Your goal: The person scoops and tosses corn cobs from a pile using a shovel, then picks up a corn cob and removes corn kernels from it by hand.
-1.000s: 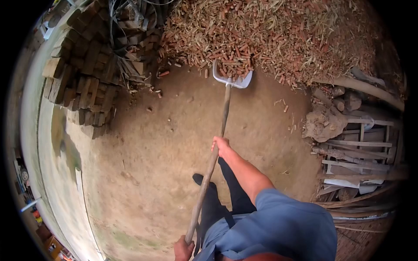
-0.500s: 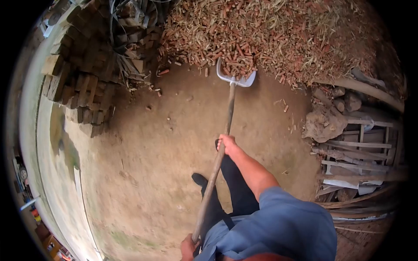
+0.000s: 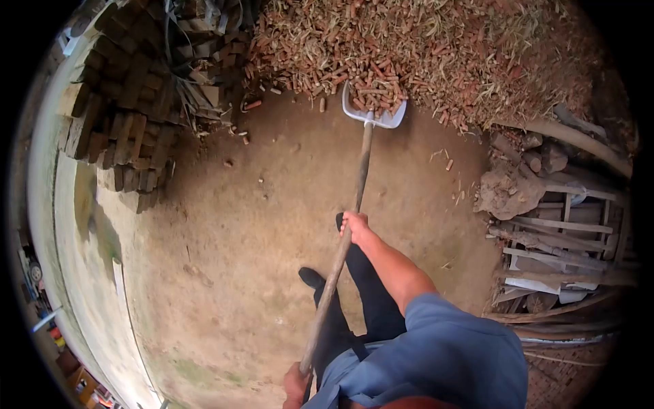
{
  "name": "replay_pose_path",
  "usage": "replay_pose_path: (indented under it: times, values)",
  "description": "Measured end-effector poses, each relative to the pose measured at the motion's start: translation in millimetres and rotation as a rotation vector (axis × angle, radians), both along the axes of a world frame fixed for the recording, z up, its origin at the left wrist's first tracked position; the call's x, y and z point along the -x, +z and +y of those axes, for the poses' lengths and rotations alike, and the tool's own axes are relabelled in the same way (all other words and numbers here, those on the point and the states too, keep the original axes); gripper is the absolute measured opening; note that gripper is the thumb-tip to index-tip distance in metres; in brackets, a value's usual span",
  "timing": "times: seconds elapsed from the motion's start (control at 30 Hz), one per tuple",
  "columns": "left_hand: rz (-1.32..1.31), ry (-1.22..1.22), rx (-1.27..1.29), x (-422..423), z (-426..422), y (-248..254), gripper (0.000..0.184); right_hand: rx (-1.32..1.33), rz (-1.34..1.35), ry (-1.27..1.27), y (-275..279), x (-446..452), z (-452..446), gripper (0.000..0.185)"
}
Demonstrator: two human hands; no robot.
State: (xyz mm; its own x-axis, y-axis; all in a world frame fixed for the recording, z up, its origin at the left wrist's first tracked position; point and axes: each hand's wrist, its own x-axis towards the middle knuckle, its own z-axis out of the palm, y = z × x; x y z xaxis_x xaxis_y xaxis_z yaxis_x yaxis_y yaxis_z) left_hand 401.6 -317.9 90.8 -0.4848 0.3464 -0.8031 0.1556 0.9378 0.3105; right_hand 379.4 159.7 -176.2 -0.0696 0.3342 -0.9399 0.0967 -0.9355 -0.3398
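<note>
My right hand [image 3: 354, 223] is wrapped around the middle of a long wooden shovel handle [image 3: 335, 276]. Lower down, at the bottom of the view, my left hand [image 3: 296, 386] grips the handle's rear end, partly cut off by the frame edge. The pale, wide shovel blade [image 3: 388, 121] is at the handle's far end, at the front edge of a large pile of corn cobs [image 3: 436, 48]. Reddish-brown cobs [image 3: 376, 92] lie heaped in the blade. Whether the blade touches the ground cannot be made out.
Stacked bricks [image 3: 126, 129] stand at the left, beside tangled strips [image 3: 197, 75]. At the right are a wooden stump [image 3: 511, 191], a wooden frame [image 3: 565, 225] and several poles. Scattered cobs lie on the dirt floor [image 3: 231, 238]. My dark shoe [image 3: 311, 277] is left of the handle.
The blade has shifted slightly rightward against the pile, and the cobs in it look more heaped. Both hands keep their grip on the handle. The view has tilted slightly.
</note>
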Motion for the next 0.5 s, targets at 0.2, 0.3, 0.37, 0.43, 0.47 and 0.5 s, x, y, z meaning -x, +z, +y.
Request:
replay_pose_path:
  times: [0.2,0.3,0.37,0.43,0.47,0.5]
  values:
    - [-0.023,-0.036,0.053,-1,-6,-18,0.028,-0.062,-0.063,0.02,7,-1,-16,0.013]
    - [-0.026,0.009,0.059,-8,-16,-6,0.028,0.0,-0.005,-0.033,-2,-10,-5,0.015]
    - [-0.011,-0.033,0.03,-6,-10,-17,0.027,-0.017,-0.005,-0.012,-7,-13,-14,0.014]
    - [-0.009,0.01,-0.025,-6,-29,-40,0.026,-0.064,-0.019,-0.003,-4,-8,-26,0.014]
    - [-0.006,0.016,0.015,-7,-33,-39,0.026,-0.052,-0.023,0.0,-6,-9,-26,0.014]
    - [-0.001,0.019,0.051,-7,-34,-39,0.025,-0.002,0.009,-0.015,-11,-9,-20,0.014]
